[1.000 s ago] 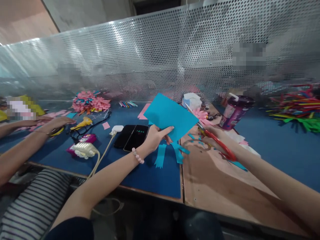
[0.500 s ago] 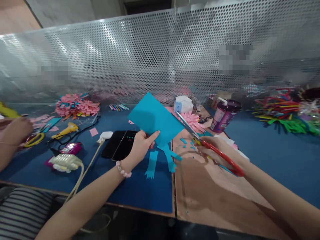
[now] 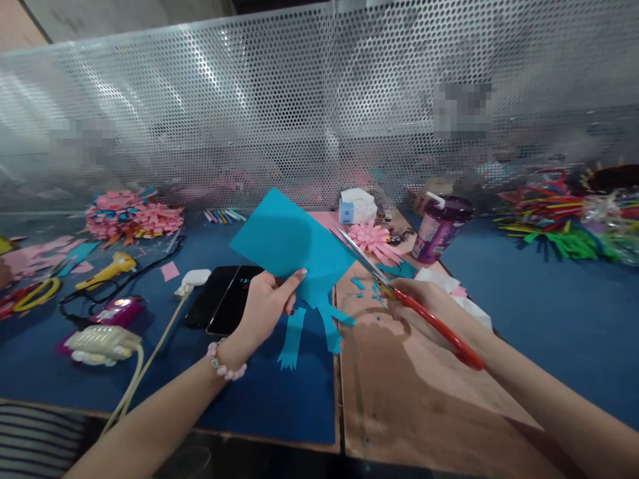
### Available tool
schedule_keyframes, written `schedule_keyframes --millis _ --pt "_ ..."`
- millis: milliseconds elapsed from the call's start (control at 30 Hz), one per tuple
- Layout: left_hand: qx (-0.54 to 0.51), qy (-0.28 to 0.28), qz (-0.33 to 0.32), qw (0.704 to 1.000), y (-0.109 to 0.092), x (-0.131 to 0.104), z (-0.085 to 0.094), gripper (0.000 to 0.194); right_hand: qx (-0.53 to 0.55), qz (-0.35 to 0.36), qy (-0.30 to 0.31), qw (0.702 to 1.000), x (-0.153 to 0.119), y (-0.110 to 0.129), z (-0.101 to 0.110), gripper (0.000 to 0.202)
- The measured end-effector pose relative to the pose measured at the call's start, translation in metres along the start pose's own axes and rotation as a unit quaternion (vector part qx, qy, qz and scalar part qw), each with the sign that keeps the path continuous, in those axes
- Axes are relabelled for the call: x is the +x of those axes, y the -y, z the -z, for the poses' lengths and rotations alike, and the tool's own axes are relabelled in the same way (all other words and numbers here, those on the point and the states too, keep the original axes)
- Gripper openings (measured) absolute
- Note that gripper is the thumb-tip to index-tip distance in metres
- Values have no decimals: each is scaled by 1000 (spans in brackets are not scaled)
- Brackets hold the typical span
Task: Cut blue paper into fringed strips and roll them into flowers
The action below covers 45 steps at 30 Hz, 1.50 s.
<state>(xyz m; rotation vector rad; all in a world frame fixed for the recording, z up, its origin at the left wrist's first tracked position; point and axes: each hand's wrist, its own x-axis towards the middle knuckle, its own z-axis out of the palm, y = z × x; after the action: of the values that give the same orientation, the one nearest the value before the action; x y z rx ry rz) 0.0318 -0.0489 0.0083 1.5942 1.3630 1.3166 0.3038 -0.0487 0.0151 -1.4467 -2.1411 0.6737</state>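
A flat sheet of blue paper (image 3: pixel 294 239) is pinched at its lower edge by my left hand (image 3: pixel 269 299), thumb on top. My right hand (image 3: pixel 424 306) is closed round the red handles of a pair of scissors (image 3: pixel 434 327). Their blades point up and left, close to the sheet's right edge; whether they touch it I cannot tell. Below the sheet lie cut blue strips (image 3: pixel 293 339) with jagged ends, and small blue scraps (image 3: pixel 358 284) are scattered near the blades. A pink paper flower (image 3: pixel 370 238) lies behind the scissors.
A black phone (image 3: pixel 224 303) lies left of my left hand, near a white charger (image 3: pixel 196 278) and power strip (image 3: pixel 102 342). Further left are a yellow glue gun (image 3: pixel 107 269) and pink paper flowers (image 3: pixel 132 216). A purple cup (image 3: pixel 442 229) stands right, before a perforated metal screen (image 3: pixel 279 113).
The view has shifted slightly, so most things sit further left. The sheet and scissors stay in my hands. A co-worker's hand at the left has mostly left the picture.
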Motion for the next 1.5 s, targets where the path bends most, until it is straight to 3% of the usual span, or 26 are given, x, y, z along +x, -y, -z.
schedule_keyframes --millis 367,667,1500 --pt "9 -2 11 1000 -9 -5 1 64 -32 -5 16 999 -5 13 4 19" --pt "7 -21 10 1000 -5 -3 1 65 -40 -8 17 999 -3 7 3 17" --pt "2 -4 2 1000 -3 -4 0 65 -26 -17 12 999 -5 11 1 17"
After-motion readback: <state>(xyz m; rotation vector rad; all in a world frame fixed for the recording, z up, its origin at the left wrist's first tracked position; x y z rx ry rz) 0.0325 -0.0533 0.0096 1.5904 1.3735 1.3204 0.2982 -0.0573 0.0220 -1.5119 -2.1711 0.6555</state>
